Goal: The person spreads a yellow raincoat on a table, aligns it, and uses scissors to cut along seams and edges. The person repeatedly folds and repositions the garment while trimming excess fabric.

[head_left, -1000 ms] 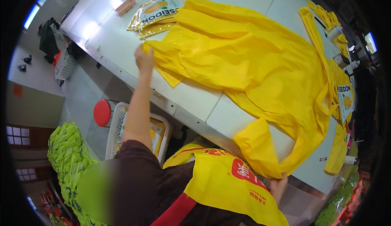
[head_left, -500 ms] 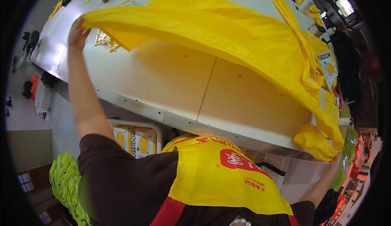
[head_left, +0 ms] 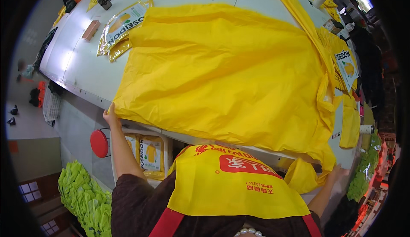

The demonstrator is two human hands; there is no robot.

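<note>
Both hands (head_left: 112, 116) outstretched, gripping yellow garment (head_left: 230, 70) corners.

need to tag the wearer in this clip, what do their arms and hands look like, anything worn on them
Both hands are bare: no gloves, and no rings or watch that I can make out. The left hand leads to a bare forearm, with a dark brown sleeve starting about the elbow. The right hand also has a bare forearm; its sleeve is barely in view. A yellow apron with red straps covers the chest.
</note>
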